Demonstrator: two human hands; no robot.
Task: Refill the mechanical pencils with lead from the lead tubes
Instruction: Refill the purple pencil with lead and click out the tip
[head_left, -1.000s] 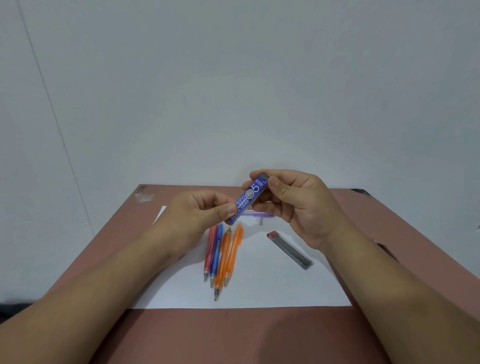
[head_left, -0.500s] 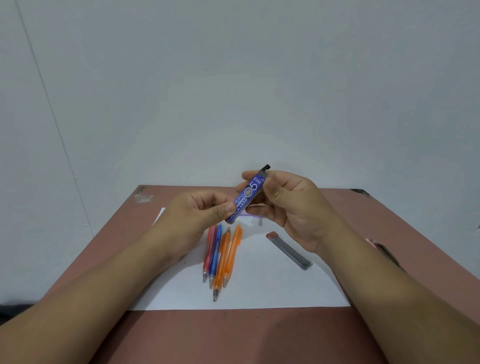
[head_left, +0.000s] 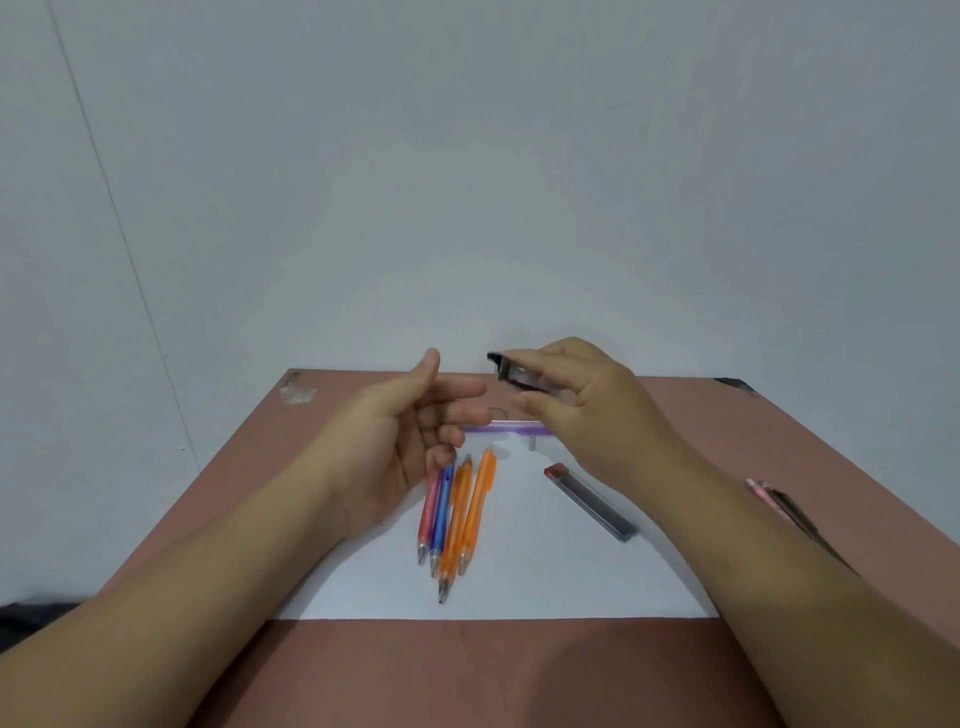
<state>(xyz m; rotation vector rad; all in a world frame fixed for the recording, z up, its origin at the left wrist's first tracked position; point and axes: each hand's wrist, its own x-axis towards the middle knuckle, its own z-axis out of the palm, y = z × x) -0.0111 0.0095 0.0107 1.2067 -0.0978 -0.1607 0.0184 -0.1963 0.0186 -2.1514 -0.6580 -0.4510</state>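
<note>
My right hand (head_left: 582, 410) pinches a lead tube (head_left: 517, 375) above the table, tilted so its black cap end points left toward my left hand. My left hand (head_left: 400, 441) is held palm up beside it, fingers relaxed and holding nothing. Below the hands, several mechanical pencils (head_left: 454, 514) lie side by side on a white sheet (head_left: 519, 582): one red, one blue, two orange. A purple pencil (head_left: 506, 427) lies crosswise behind them, partly hidden by my hands. A second, clear lead tube with a red cap (head_left: 589, 501) lies on the sheet to the right.
The sheet rests on a brown table (head_left: 467, 675) set against a white wall. A small grey piece (head_left: 531, 444) lies near the purple pencil. A pink and dark object (head_left: 779, 501) lies at the table's right edge.
My left hand let go of the lead tube and opened palm up. My right hand turned the tube from upright-slanted to nearly level, cap end pointing left.
</note>
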